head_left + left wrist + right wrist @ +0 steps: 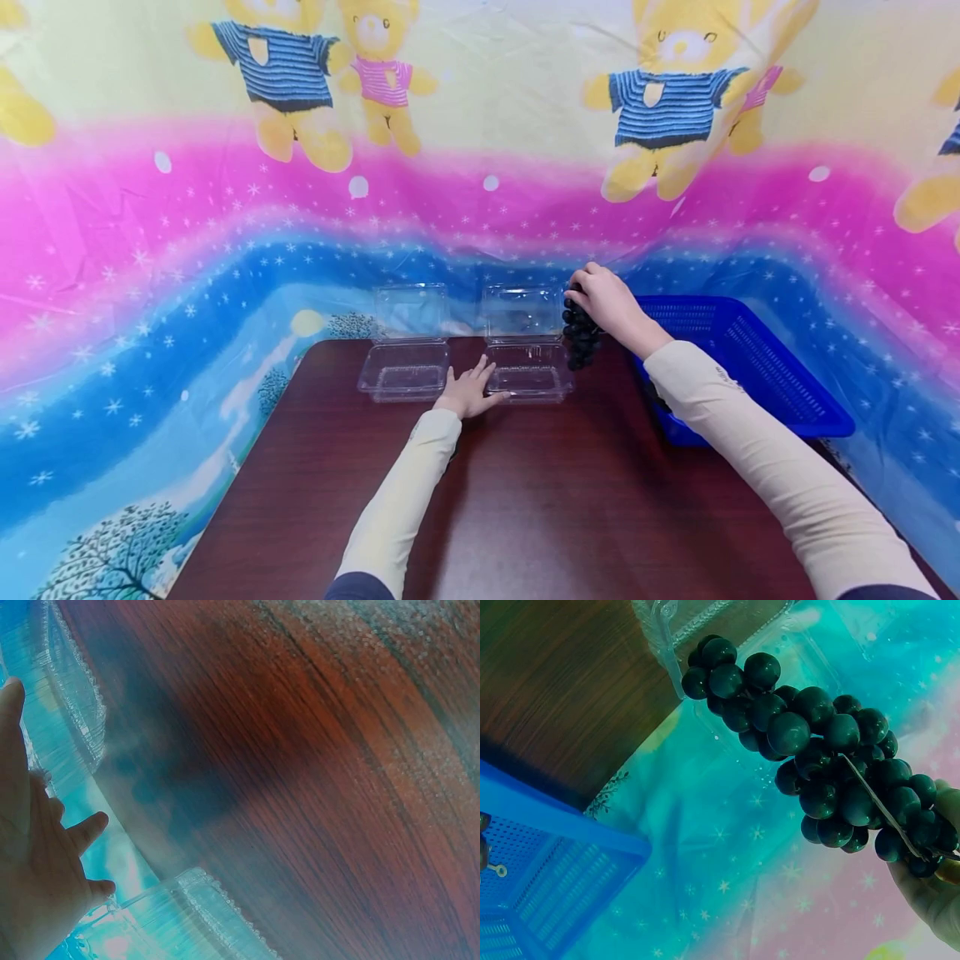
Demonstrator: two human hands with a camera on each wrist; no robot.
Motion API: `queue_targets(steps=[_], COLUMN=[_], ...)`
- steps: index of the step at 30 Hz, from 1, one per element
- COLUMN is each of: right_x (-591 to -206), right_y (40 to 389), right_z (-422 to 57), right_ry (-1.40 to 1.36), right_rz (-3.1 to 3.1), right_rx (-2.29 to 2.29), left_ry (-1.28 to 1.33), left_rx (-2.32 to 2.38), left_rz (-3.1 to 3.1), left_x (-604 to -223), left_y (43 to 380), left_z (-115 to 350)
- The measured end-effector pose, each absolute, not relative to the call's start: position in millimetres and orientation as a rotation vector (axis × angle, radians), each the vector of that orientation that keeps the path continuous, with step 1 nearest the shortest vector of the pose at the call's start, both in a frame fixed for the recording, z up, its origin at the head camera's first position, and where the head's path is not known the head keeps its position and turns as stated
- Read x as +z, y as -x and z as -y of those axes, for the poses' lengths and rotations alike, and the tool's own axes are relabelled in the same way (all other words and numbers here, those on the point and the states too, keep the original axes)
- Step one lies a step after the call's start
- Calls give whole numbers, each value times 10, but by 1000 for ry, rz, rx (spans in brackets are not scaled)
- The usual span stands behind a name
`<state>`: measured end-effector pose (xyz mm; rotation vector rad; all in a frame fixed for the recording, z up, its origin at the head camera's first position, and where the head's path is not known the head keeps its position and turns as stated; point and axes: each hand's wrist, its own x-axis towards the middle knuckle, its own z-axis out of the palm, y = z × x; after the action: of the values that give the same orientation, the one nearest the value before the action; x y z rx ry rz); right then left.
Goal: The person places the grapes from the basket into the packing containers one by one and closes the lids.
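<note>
My right hand [609,300] pinches the upper end of a bunch of dark grapes [581,333]. It hangs upright by the right side of a clear plastic clamshell box [531,385]. In the right wrist view the grapes [817,765] are glossy, and a thin stem shows among them. The fingers of my left hand [468,390] are spread at the near left corner of that same box. Beside it on the left sits a second clear clamshell box [405,385]. Both boxes have their lids raised at the back, and no fruit shows inside either.
A blue plastic basket [787,375] stands at the table's right edge, partly hidden by my right sleeve. At the edge of the right wrist view, something dark and a small pale ring [501,871] show in it. A printed cloth [465,200] hangs behind the brown table [540,508].
</note>
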<state>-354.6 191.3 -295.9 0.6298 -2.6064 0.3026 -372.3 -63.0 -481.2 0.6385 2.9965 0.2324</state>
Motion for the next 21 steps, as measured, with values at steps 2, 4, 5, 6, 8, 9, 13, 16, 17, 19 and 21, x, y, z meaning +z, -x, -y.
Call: queue_targets(steps=[2,4,5,6,8,9,13,16,17,19,21], right_x=[-2971,-2982,-2986,-2989,-2987,-2987,-3004,-3033,-3040,-3057,-3072], right_y=[3550,3555,3556,3560,3558,3558,3552,3551,3551,3553,3553], right_z=[-1906,-1895,-1888,-1881,-1863,-1854,-1823,-1811,-1807,-1801,-1793], right_ry=[-637,-640,-639,-640,-640,-639,-631,-628,-627,-629,-630], right_rz=[2606,2605,2604,2605,2609,2612,2626,2638,2642,2645,2640], right_rx=[302,300,301,302,305,306,313,311,313,312,310], left_ry=[-635,-629,-628,-626,-624,-622,-619,-618,-617,-614,-610], left_rx=[244,247,246,242,246,245,234,227,224,223,216], left_rz=[-2995,-2997,-3000,-3001,-3006,-3006,-3004,-3004,-3004,-3004,-3004], left_x=[-4820,-4822,-4826,-4828,-4829,-4829,-4837,-4845,-4850,-4853,-4854], left_y=[3726,3731,3738,3743,3752,3754,3757,3756,3759,3760,3762], left_z=[627,626,624,622,621,621,618,616,614,613,611])
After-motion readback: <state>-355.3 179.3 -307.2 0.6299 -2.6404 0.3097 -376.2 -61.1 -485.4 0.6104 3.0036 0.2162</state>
